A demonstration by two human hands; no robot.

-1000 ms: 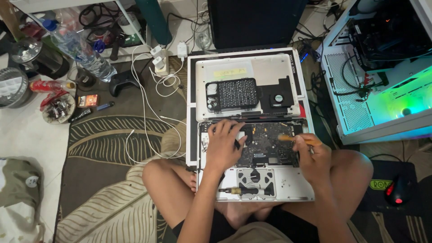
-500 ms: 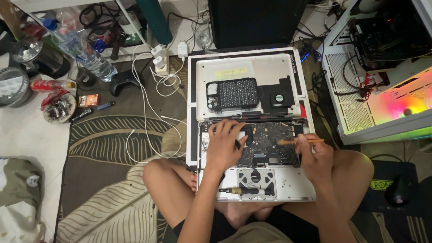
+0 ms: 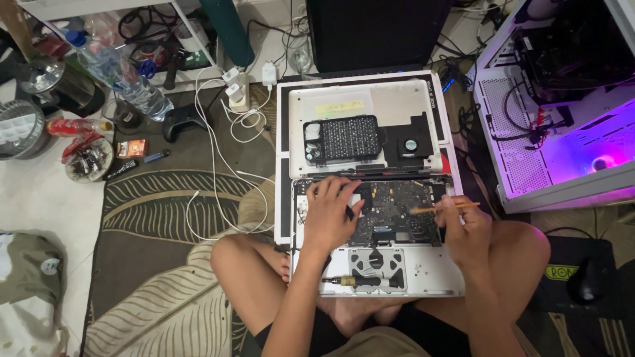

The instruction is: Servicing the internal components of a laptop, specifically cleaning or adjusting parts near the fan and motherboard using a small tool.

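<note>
An opened silver laptop base (image 3: 423, 276) rests on my crossed legs, its dark circuit board (image 3: 393, 215) exposed. My left hand (image 3: 331, 211) lies flat on the left part of the board, fingers spread. My right hand (image 3: 463, 228) holds a thin orange-handled tool (image 3: 446, 207) whose tip points left over the board's right side. A screwdriver (image 3: 360, 281) lies on the base near the front edge. Behind, the removed bottom cover (image 3: 397, 106) carries a black screwdriver-bit case (image 3: 342, 139) and a black fan (image 3: 411, 144).
A white computer case (image 3: 562, 112) lit purple stands at the right, a black mouse (image 3: 585, 281) on a pad below it. White chargers and cables (image 3: 231, 99) lie left of the laptop. A black game controller (image 3: 182, 122), water bottle (image 3: 126, 79) and small clutter sit farther left.
My right hand has shifted slightly on the right side of the board with the orange tool. The computer case's light has gone from green to purple. My left hand stays put.
</note>
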